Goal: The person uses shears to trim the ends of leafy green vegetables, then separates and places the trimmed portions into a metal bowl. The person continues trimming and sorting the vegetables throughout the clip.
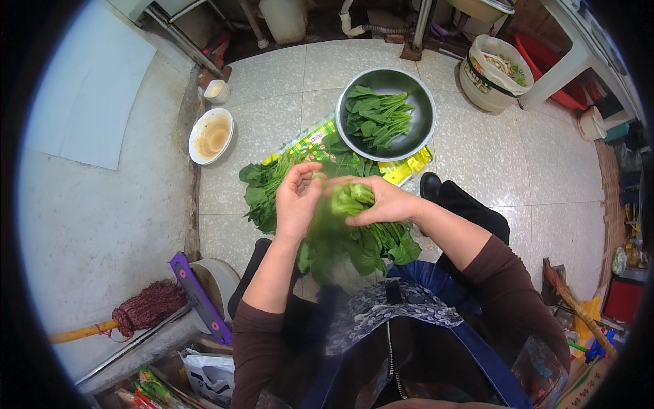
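Observation:
My right hand [391, 199] grips a bunch of leafy greens [352, 198] around its pale stem ends, and the dark leaves hang down toward my lap. Beside it, my left hand [299, 197] has its thumb and fingertips pinched on a small pale green piece of stem [318, 177]. A blur partly covers the area between the hands. Under and left of them, more leafy greens [263, 191] lie on a yellow-and-green printed plastic bag [406, 166] on the floor. Just beyond, a steel basin [421, 130] holds greens [378, 116] with their stems pointing right.
At the left wall stand a white bowl [212, 135] with brown residue and a stack of small cups [217, 91]. A lined bucket [493, 76] with scraps is far right. A purple broom head [200, 299] and a mop [148, 307] lie near left; a straw broom [577, 307] is at right.

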Tool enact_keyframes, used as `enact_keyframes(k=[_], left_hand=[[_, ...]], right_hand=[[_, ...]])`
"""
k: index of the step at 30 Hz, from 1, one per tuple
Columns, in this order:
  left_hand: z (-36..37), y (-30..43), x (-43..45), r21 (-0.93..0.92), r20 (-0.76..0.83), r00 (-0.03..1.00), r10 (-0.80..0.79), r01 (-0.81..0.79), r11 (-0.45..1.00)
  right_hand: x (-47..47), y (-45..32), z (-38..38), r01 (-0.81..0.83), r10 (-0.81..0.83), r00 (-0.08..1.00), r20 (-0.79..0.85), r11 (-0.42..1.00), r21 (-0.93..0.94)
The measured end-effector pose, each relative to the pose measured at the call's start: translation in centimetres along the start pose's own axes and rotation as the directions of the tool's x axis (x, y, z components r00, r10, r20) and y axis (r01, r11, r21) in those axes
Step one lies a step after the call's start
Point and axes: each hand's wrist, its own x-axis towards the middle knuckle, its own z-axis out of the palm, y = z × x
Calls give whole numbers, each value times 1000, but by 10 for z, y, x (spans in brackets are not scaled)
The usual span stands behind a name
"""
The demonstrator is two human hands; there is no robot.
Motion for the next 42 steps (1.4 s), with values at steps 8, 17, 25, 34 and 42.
enact_keyframes(k=[8,17,25,34,42], left_hand=[[1,0,-1,105,51,998,-23,17,994],[-2,-7,-2,485,-4,998,55,-47,873],[-6,-3,-1,108,24,996,-90,87,990],[20,-5,-14,-109,-53,987,-151,145,983],[16,-10,-9,22,-118,988,-99,102,995]], right_hand=[[-2,6,0,-25,23,1000,-19,995,-97],[-9,-1,-12,-243,242,970,18,967,71],[-7,4,-16,-176,182,982,-56,979,98],[0,22,15,-170,290,929,-228,886,432],[4,24,18,-46,253,850,-462,909,414]])
